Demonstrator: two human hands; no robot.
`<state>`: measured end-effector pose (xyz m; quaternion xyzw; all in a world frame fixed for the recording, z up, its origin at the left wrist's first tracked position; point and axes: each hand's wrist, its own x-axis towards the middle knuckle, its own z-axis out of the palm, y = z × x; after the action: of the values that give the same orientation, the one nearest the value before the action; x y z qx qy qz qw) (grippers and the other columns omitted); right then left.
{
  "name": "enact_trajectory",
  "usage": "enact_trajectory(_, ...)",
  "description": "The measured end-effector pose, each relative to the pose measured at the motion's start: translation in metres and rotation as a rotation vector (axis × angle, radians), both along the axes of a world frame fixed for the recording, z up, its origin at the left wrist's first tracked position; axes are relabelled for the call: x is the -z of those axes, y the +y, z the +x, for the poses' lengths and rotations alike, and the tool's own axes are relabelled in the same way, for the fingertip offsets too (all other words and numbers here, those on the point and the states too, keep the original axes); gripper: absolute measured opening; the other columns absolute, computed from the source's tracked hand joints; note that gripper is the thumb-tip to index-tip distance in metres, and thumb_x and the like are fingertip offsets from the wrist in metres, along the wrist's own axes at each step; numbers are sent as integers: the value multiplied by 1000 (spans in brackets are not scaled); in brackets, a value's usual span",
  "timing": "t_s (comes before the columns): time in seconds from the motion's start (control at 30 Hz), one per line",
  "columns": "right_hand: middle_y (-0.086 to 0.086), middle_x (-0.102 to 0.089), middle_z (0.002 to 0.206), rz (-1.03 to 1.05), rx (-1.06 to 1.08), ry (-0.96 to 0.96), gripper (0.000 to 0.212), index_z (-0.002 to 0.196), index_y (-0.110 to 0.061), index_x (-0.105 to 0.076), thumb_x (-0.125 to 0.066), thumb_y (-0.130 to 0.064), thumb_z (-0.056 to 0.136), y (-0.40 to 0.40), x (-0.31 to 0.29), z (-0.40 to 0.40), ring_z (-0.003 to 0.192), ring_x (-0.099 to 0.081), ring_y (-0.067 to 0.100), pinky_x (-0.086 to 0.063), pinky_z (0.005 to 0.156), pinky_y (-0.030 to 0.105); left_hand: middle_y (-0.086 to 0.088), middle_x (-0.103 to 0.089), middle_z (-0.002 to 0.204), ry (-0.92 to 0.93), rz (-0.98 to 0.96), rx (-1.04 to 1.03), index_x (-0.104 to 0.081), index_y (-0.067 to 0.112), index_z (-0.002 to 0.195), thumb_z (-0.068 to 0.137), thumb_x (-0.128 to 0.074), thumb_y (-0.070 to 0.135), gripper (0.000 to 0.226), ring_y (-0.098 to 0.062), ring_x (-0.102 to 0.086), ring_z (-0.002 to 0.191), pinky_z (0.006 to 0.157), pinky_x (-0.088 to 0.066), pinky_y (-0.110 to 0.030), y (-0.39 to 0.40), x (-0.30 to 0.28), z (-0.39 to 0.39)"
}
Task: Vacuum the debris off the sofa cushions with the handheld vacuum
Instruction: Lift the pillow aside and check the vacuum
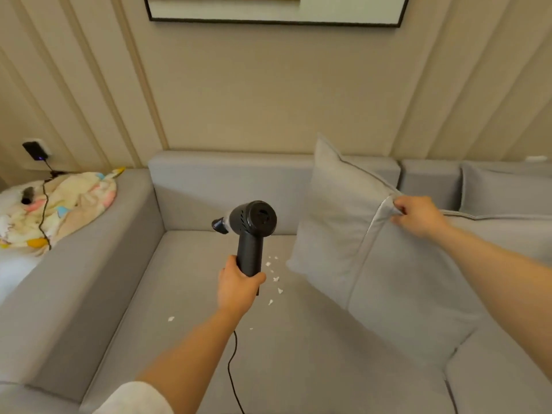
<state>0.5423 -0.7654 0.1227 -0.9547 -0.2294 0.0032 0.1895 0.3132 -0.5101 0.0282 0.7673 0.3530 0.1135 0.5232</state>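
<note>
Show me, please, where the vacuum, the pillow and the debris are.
vacuum [250,234], head view, on its black body.
pillow [337,222], head view, on its grey front face.
debris [276,278], head view, on one white scrap.

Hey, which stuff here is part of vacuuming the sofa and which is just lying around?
Part of the job: handheld vacuum gripped by the left hand; white debris on the seat cushion; grey pillow pinched by the right hand.

Lying about: patterned blanket; wall charger; picture frame.
</note>
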Motion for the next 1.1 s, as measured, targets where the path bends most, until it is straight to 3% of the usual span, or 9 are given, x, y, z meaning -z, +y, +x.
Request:
enact_trajectory(0.17,4,-54,65,-113,-21,55,35,53,-19,-44,-60,-4,80,-63,25,39,73,-51,23,-27,60,28,1,-50,79,-2,-15,72,-42,17,98,73,-71,10,39,-11,-54,59,45,-41,-16,-43,5,55)
enact_trajectory(0.23,1,-48,60,-167,-38,86,40,52,-21,-35,-59,-5,80,-81,40,63,71,-48,21,-25,59,28,1,-51,78,7,-17,75,-43,16,98,72,-71,9,38,-12,-54,58,44,-41,-17,-61,9,80)
enact_trajectory(0.5,21,-63,83,-332,-170,66,40,56,-19,-30,-59,-9,81,-135,55,198,86,-60,33,-38,68,36,-4,-54,84,60,-23,60,-44,17,99,70,-72,10,40,-16,-56,63,45,-42,-20,-135,19,185)
enact_trajectory(0.6,23,-65,89,-250,-162,11,20,69,-12,-45,-58,-9,84,-126,46,250,88,-60,36,-38,67,35,-4,-55,83,77,-19,22,-46,18,98,70,-72,12,39,-16,-56,59,42,-41,-18,-148,22,203)
enact_trajectory(0.67,24,-65,102,-171,-62,22,9,92,-8,-57,-51,-5,86,-118,44,275,96,-60,37,-40,73,34,-2,-55,81,86,-2,-8,-46,18,98,70,-72,12,39,-15,-55,59,43,-41,-18,-150,22,210)
enact_trajectory(0.73,24,-60,117,-211,12,140,28,116,-4,-54,-46,-6,89,-108,53,281,108,-56,37,-42,82,34,1,-53,79,95,10,-41,-46,18,98,70,-72,12,39,-13,-55,59,43,-41,-18,-149,21,216)
enact_trajectory(0.87,14,-60,125,-299,-138,449,28,115,-5,-59,-51,-17,91,-86,97,242,114,-55,29,-42,89,29,0,-53,78,107,-14,-86,-45,16,99,70,-71,11,39,-14,-54,57,41,-40,-18,-149,26,228)
enact_trajectory(1.0,12,-64,108,-49,-218,813,28,113,-5,-58,-55,-19,89,-54,122,188,87,-61,21,-46,76,27,-2,-53,83,132,-9,-57,-45,17,98,71,-72,12,39,-12,-55,60,42,-40,-14,-152,33,228)
enact_trajectory(1.1,11,-62,112,132,-190,981,35,122,-8,-53,-55,-22,89,-29,120,160,90,-59,18,-49,84,30,-6,-55,90,152,-9,9,-45,17,100,71,-73,12,41,-14,-56,63,46,-43,-17,-155,38,223)
